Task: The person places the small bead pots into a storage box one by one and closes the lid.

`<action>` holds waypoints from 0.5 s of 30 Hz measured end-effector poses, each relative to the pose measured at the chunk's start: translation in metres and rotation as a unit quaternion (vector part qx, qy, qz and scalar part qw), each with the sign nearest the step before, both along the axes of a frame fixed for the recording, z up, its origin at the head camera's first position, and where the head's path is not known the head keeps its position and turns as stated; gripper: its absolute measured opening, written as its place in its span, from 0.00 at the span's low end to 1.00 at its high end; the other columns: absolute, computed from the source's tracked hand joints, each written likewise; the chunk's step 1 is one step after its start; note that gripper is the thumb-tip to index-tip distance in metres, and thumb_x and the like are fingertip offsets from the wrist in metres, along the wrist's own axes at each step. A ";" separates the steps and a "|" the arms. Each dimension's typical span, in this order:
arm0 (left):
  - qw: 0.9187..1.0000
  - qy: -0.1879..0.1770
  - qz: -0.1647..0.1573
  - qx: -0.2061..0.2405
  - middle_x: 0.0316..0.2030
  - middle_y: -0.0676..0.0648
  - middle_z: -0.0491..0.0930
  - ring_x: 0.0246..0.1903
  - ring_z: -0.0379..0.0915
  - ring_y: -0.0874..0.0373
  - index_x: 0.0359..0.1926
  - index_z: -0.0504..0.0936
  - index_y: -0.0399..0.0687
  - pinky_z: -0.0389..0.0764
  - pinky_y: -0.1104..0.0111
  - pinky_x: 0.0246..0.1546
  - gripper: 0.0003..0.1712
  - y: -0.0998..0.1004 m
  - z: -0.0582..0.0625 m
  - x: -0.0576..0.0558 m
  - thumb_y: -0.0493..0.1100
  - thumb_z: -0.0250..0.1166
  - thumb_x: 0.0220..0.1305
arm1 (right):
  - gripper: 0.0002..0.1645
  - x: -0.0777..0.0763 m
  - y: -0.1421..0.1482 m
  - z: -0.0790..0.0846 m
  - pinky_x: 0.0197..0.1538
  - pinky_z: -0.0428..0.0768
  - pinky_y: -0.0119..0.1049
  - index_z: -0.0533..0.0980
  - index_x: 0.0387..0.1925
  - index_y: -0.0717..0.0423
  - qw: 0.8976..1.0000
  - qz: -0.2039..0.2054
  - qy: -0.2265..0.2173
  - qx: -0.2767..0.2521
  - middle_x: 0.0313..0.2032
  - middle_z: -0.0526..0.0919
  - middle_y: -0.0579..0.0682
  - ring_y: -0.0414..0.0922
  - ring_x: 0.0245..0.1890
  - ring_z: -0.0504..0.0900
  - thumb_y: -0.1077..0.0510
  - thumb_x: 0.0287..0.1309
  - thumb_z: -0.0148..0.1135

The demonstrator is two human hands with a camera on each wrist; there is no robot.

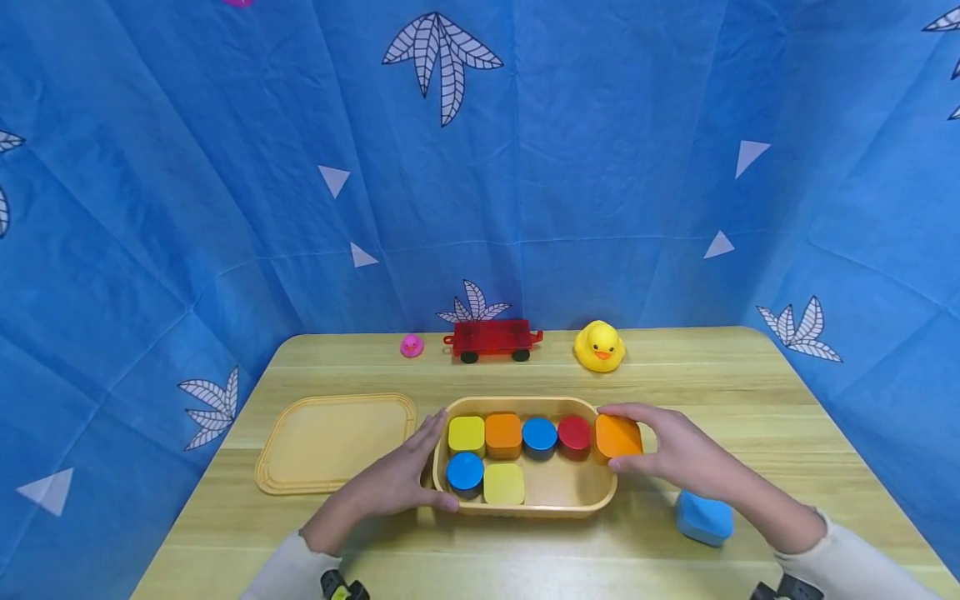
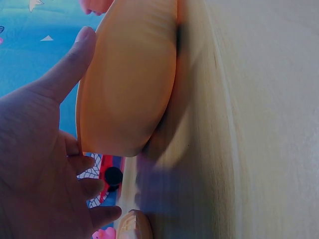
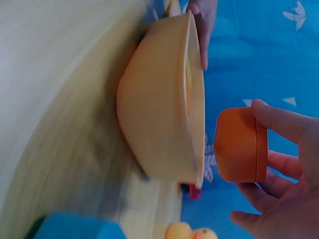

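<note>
A tan oblong box (image 1: 538,509) stands on the table and contains several blocks, among them a yellow block (image 1: 467,435), an orange block (image 1: 503,435), a blue round block (image 1: 540,437) and a red round block (image 1: 574,437). My left hand (image 1: 401,475) rests at the box's left end, its thumb along the near side and its fingers fairly straight. Over the box's right end, my right hand (image 1: 663,446) pinches another orange rounded-square block (image 1: 618,437) between thumb and fingers. The right wrist view has this orange block (image 3: 239,145) apart from the box wall (image 3: 154,99).
A light blue block (image 1: 704,517) lies on the table beneath my right forearm. Left of the box is a flat tan lid (image 1: 337,442). Along the back edge stand a pink duck (image 1: 411,346), a red toy wagon (image 1: 492,339) and a yellow duck (image 1: 599,347).
</note>
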State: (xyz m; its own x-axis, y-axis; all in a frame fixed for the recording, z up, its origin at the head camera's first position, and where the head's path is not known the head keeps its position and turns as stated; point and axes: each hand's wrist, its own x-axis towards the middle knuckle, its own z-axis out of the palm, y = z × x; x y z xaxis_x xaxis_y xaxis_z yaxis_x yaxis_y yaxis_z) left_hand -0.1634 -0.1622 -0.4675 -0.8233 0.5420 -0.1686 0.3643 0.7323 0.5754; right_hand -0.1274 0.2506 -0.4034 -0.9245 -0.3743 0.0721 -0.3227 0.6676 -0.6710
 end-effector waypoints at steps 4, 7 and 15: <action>1.000 -0.002 -0.001 0.004 0.83 0.49 0.35 0.81 0.36 0.43 0.84 0.34 0.56 0.60 0.43 0.74 0.75 0.000 0.000 -0.001 0.75 0.71 0.52 | 0.41 -0.002 -0.015 -0.003 0.65 0.74 0.64 0.76 0.67 0.54 1.000 0.016 -0.011 -0.004 0.64 0.80 0.55 0.61 0.65 0.76 0.46 0.55 0.79; 1.000 -0.005 0.001 0.004 0.83 0.50 0.35 0.81 0.36 0.44 0.84 0.33 0.57 0.60 0.43 0.74 0.75 0.000 0.000 -0.001 0.75 0.72 0.52 | 0.41 -0.004 -0.027 -0.008 0.66 0.74 0.64 0.77 0.67 0.52 0.999 0.031 -0.018 -0.007 0.63 0.81 0.52 0.61 0.65 0.75 0.45 0.54 0.79; 1.000 -0.009 0.004 0.001 0.83 0.53 0.34 0.82 0.34 0.47 0.84 0.33 0.59 0.59 0.45 0.75 0.75 0.000 -0.002 -0.001 0.75 0.72 0.51 | 0.40 -0.009 -0.051 -0.023 0.63 0.79 0.55 0.77 0.67 0.56 0.997 0.074 -0.014 -0.001 0.63 0.81 0.54 0.56 0.62 0.78 0.47 0.55 0.79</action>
State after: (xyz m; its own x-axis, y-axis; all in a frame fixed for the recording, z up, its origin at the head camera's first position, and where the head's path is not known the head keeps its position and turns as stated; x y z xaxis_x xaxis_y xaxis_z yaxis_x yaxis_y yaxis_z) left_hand -0.1641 -0.1618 -0.4691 -0.8246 0.5356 -0.1822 0.3480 0.7341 0.5831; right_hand -0.1363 0.2000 -0.4266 -0.8607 -0.5069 0.0470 -0.3984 0.6132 -0.6821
